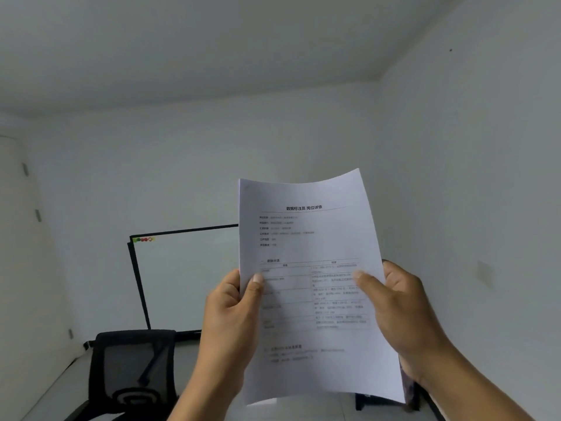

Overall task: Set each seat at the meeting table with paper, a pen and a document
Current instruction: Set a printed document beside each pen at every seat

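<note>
Both hands, the left hand [233,302] and right hand [397,302], pinch a printed document [306,238] upright by its side edges, apparently to read it before placing it at a seat.

walls – white, bare | whiteboard [182,278] – black frame, against wall | mesh office chair [133,369] – black

The document [312,268] is a white printed sheet with a bold centred heading, short lines of text and a table beneath. It stands nearly upright in the air, facing the camera, its top edge bowed and its upper right corner curling back.
</note>
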`<state>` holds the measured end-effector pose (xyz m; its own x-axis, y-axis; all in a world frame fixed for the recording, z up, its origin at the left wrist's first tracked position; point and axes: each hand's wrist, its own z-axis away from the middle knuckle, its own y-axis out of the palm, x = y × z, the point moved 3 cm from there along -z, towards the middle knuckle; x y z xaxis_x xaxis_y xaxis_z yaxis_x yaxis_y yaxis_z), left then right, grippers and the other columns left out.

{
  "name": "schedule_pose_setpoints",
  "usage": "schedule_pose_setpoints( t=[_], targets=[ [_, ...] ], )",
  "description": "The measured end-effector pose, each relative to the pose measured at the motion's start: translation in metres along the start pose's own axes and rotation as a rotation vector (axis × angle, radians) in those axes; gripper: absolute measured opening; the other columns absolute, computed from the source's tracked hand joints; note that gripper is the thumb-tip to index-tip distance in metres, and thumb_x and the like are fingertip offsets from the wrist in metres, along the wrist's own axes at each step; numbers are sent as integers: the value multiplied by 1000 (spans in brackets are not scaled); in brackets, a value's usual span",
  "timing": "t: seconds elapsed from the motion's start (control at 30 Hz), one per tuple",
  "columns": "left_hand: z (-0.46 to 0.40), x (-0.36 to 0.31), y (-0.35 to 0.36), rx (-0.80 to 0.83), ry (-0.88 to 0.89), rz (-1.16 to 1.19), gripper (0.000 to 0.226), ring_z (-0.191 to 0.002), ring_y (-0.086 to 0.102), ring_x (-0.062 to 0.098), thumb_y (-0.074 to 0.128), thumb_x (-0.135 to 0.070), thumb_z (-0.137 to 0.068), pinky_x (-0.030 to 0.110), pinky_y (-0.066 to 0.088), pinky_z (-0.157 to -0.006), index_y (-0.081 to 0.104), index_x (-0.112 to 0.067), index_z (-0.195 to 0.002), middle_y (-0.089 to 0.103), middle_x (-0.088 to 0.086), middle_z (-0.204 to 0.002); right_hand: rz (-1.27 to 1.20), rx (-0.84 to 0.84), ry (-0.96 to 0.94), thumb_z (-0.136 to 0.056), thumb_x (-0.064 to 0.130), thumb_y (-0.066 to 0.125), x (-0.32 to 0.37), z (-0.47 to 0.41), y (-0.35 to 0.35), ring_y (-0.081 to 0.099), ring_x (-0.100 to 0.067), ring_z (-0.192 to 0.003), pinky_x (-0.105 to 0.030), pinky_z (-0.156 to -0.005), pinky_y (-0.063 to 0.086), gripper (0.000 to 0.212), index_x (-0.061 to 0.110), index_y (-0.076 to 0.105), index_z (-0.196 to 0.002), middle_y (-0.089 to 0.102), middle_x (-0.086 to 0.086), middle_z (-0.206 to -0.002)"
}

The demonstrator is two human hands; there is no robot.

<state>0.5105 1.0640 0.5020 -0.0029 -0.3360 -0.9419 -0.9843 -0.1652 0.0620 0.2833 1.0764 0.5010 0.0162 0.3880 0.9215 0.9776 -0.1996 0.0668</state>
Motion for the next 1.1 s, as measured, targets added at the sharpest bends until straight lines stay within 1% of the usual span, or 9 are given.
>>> schedule_pose_setpoints(
  t=[0.1,0.23,0.37,0.5,0.67,0.8,0.93,1.0,1.1],
  targets=[
    [-48,22,28,24,-4,5,24,-93,81,27,55,-20,-114,48,64,-86,79,-17,-111,85,3,-101,-7,-7,18,-110,17,57,-30,-51,-7,81,-16,-98,-40,-84,64,20,17,77,-110,83,7,-107],
    [-112,59,65,-7,9,-36,25,-92,79,27,54,-17,-114,47,64,-85,78,-14,-112,85,7,-102,-47,-5,35,-109,16,59,-76,-128,-17,81,-18,-98,-44,-86,62,19,16,77,-108,84,6,-107],
    [-182,86,94,-75,30,-73,25,-93,80,24,52,-17,-115,41,65,-81,77,-15,-114,85,5,-103,-97,85,53,-109,17,59,-113,-222,-12,81,-20,-100,-51,-93,62,19,16,77,-111,84,4,-109],
    [-247,99,97,-171,47,-131,25,-96,80,32,53,-20,-115,47,64,-83,77,-17,-111,84,5,-101,-136,208,64,-109,16,57,-134,-303,14,81,-19,-100,-53,-94,63,22,18,79,-111,84,5,-108],
    [-313,128,85,-265,45,-183,23,-99,81,25,53,-21,-115,44,66,-87,76,-22,-116,85,0,-106,-177,308,72,-109,15,58,-177,-381,61,80,-25,-102,-59,-96,62,19,15,77,-110,84,2,-108],
    [-375,164,64,-308,19,-197,24,-103,81,22,52,-17,-115,42,65,-89,75,-22,-122,84,0,-111,-197,384,86,-110,14,56,-215,-438,115,81,-21,-101,-52,-94,62,22,17,78,-113,84,3,-109],
    [-428,192,38,-347,-1,-181,24,-102,82,19,53,-18,-114,39,64,-84,75,-24,-123,85,-3,-111,-178,414,99,-110,16,55,-243,-482,162,81,-21,-99,-51,-92,63,22,18,77,-113,84,4,-108],
    [-475,210,17,-371,-13,-159,24,-103,82,21,54,-18,-114,43,65,-88,75,-24,-123,85,-3,-111,-143,427,96,-110,18,55,-259,-518,199,81,-20,-98,-51,-91,63,22,20,77,-113,84,6,-108],
    [-542,228,-7,-378,-33,-136,24,-106,81,24,55,-16,-113,55,62,-100,75,-24,-123,85,-2,-113,-114,426,94,-110,20,55,-272,-568,245,81,-18,-96,-50,-90,64,22,22,77,-112,83,7,-107]
  ],
)
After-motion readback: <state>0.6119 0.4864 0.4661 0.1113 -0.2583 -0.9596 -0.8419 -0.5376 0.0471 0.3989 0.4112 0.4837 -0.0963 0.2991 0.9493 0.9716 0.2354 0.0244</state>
